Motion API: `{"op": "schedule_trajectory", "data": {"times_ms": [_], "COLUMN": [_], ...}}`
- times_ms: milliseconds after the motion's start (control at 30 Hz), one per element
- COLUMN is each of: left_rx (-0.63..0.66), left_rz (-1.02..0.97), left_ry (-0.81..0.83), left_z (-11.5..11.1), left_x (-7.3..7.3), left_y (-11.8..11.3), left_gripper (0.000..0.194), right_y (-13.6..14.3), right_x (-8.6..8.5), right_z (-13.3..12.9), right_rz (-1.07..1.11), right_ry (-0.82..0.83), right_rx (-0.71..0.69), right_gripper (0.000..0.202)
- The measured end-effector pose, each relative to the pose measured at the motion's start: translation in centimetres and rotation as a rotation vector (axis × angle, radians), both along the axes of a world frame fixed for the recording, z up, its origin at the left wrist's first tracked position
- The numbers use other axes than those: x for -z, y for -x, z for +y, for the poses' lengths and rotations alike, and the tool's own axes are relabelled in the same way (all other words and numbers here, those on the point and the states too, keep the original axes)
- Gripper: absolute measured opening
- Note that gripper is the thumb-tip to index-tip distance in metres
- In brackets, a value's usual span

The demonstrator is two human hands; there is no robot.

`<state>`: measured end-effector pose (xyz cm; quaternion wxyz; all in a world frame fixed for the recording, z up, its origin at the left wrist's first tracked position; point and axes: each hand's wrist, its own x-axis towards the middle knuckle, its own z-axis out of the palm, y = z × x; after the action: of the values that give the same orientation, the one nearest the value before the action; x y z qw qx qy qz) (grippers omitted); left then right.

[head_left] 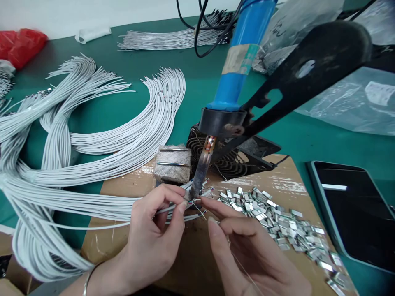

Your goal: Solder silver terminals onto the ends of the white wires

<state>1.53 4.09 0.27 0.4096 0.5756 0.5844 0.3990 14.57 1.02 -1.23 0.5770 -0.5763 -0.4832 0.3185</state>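
Observation:
My left hand [157,234] is closed in a pinch on the end of a white cable [114,226], right below the tip of a blue-handled soldering iron [230,82]. What sits exactly at the fingertips is too small to make out. Between the fingers of my right hand [249,246] runs a thin solder wire [245,271], its free end reaching toward the hot tip [196,187]. A black bracket [296,78] holds the iron tilted, tip down. Several more white cables pass behind my left hand, their ends beside the tip.
Small silvery connectors [274,218] lie heaped on the brown board [123,238] at right. A black fan [237,162] and a wrapped block [173,170] stand behind the tip. A phone [354,209] lies at right. White cable bundles [123,164] fill the left; plastic bags [348,102] lie back right.

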Motion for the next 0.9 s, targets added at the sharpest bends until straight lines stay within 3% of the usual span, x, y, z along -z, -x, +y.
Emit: {"op": "schedule_trajectory", "data": {"times_ms": [300,567,800,900], "left_rx": [0.004,0.005,0.006,0.007], "left_rz": [-0.007,-0.022,-0.010,-0.004], "left_ry": [0.002,0.025,0.007,0.007], "left_z": [0.0,-0.1,0.0,0.1], "left_x": [0.0,0.1,-0.1,-0.1], "left_y": [0.0,0.2,0.1,0.1], "left_gripper": [0.015,0.015,0.015,0.015], "right_y": [-0.9,0.4,-0.5,-0.6], "right_x": [0.8,0.0,0.6,0.6], "right_z": [-0.1,0.1,0.3,0.4], "right_rz": [-0.022,0.083,0.004,0.015], "right_ry": [-0.023,0.076,-0.015,0.006], "right_rx": [-0.041,0.106,-0.022,0.018], "right_gripper": [0.015,0.017,0.014,0.012]}}
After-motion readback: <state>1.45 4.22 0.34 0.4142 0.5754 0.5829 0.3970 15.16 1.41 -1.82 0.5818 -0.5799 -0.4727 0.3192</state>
